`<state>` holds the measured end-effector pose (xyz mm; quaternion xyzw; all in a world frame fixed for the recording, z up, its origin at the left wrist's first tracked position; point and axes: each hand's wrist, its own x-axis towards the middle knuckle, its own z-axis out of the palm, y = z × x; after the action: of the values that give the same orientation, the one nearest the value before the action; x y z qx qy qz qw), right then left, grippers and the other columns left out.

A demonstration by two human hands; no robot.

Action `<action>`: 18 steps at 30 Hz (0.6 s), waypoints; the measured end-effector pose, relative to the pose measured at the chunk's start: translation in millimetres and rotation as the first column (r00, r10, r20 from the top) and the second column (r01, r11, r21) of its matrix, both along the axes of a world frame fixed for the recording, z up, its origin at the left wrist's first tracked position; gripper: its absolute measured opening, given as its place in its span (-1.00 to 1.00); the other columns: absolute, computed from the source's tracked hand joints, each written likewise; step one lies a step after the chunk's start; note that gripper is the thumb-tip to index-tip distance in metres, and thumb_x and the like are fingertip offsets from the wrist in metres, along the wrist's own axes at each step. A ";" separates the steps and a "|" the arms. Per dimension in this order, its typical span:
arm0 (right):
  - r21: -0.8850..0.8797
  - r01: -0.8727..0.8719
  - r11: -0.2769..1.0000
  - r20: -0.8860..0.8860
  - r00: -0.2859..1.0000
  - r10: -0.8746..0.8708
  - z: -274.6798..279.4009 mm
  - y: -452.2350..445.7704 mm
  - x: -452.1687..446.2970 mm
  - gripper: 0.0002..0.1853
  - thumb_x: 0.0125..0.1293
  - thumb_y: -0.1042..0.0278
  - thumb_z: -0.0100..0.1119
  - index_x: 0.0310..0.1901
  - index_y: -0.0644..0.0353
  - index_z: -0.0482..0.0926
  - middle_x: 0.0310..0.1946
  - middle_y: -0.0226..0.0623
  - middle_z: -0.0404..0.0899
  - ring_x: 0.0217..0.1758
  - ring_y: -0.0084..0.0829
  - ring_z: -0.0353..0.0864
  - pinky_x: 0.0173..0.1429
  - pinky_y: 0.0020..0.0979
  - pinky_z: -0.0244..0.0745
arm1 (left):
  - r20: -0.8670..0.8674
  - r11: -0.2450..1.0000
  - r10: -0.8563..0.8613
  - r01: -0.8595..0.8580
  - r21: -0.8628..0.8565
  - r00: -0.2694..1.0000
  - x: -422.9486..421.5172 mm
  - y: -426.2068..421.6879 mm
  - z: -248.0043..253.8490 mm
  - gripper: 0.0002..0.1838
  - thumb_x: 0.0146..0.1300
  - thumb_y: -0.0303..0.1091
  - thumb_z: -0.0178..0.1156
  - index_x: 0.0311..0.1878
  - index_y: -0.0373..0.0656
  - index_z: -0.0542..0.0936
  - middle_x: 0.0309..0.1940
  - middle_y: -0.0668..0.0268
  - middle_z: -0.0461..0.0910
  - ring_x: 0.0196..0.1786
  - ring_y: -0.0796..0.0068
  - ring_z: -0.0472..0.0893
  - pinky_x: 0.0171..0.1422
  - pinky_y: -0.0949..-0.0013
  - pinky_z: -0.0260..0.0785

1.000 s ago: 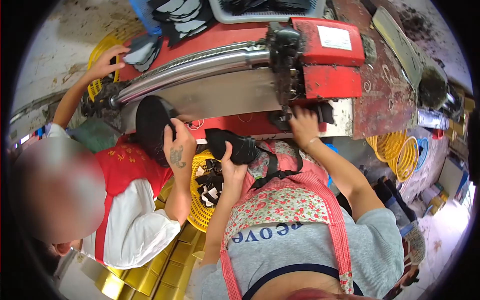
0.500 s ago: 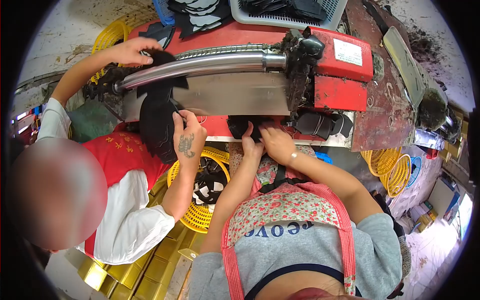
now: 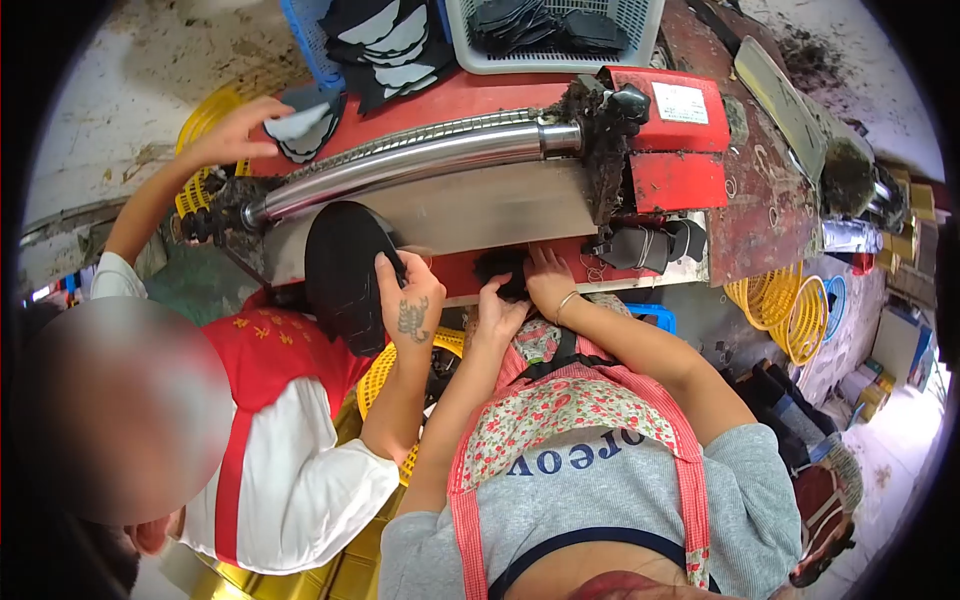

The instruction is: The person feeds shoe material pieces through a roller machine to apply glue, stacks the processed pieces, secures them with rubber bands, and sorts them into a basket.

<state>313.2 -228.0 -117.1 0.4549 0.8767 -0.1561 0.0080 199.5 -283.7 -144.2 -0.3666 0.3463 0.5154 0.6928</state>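
Note:
Low on the red tabletop's near edge lies a small black sheet piece (image 3: 497,264), possibly several stacked; its lower part is hidden by fingers. My left hand (image 3: 502,308) grips it from the near side, thumb along its edge. Just right of it, my right hand (image 3: 550,286) rests with fingers stretched forward against the table, close to the piece's right edge. Whether those fingertips press on the piece is hard to see. Beyond both hands runs the machine's flat metal plate (image 3: 450,215), with a shiny roller (image 3: 400,175) behind it.
At left, a co-worker's hand (image 3: 410,300) holds large black pieces (image 3: 345,265); the other hand (image 3: 235,135) reaches over the roller's end. Bundled black pieces (image 3: 640,248) lie to my right. A grey basket (image 3: 555,62) and stacked cut pieces (image 3: 395,45) stand behind. Yellow baskets (image 3: 800,330) hang at right.
The co-worker's large black pieces have come off the roller and back toward the near side. My right fingers have shifted from the small piece toward its right side. The view has shifted slightly.

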 end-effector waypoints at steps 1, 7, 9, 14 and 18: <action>0.008 0.009 1.000 -0.006 1.000 -0.009 -2.8 -4.9 0.6 -0.63 -0.03 0.29 0.31 -0.18 0.29 0.51 -0.12 -0.14 0.44 -0.03 -0.17 0.44 -0.04 -0.24 0.46 | 0.006 0.999 -0.010 0.010 0.039 1.000 -1.5 -2.3 -3.4 -0.58 0.10 -0.37 0.10 0.07 -0.17 0.36 0.06 0.14 0.40 0.07 0.17 0.38 0.34 -0.09 0.13; -0.271 0.011 0.963 -0.013 1.000 -0.015 8.5 10.9 6.2 -0.50 -0.13 0.27 0.37 -0.14 0.28 0.45 -0.07 -0.07 0.44 0.02 -0.09 0.42 0.05 -0.21 0.39 | 0.062 0.994 -0.112 0.112 -0.003 0.992 -9.5 6.0 22.1 -0.52 0.06 -0.36 0.16 0.09 -0.15 0.34 -0.01 0.11 0.42 0.00 0.16 0.39 0.27 0.07 0.22; -0.324 0.005 0.946 -0.040 0.999 -0.020 13.0 18.2 6.8 -0.44 -0.16 0.26 0.38 -0.10 0.30 0.43 -0.04 -0.04 0.43 0.05 -0.06 0.40 0.07 -0.18 0.36 | -0.009 0.993 -0.121 0.121 0.001 0.993 -16.2 -10.3 -9.5 -0.54 0.07 -0.39 0.17 0.08 -0.17 0.34 0.00 0.10 0.41 0.03 0.14 0.38 0.25 0.10 0.23; -0.425 -0.102 0.900 -0.218 0.976 0.008 24.0 28.3 21.0 -0.46 -0.11 0.33 0.35 -0.06 0.31 0.41 -0.07 0.02 0.43 0.04 -0.01 0.42 0.05 -0.16 0.37 | -0.659 0.979 -0.182 0.196 -0.054 0.730 -17.1 -32.2 31.0 -0.45 0.10 -0.47 0.20 0.18 -0.22 0.27 0.09 0.07 0.35 0.14 0.14 0.38 0.28 0.18 0.22; -0.531 -0.291 0.796 -0.423 0.905 0.049 88.7 37.6 32.1 -0.54 -0.03 0.34 0.34 -0.10 0.34 0.43 -0.13 0.04 0.46 -0.13 0.04 0.51 -0.05 -0.15 0.44 | -0.964 0.944 -0.097 0.329 -0.010 0.249 -1.2 -23.2 127.6 -0.32 0.14 -0.48 0.22 0.32 -0.20 0.17 0.19 0.05 0.31 0.22 0.19 0.38 0.33 0.25 0.16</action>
<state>345.2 -190.4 -28.4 0.3077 0.8080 -0.5023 -0.0124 198.4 -306.9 -16.6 0.1346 0.6854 0.5627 0.4421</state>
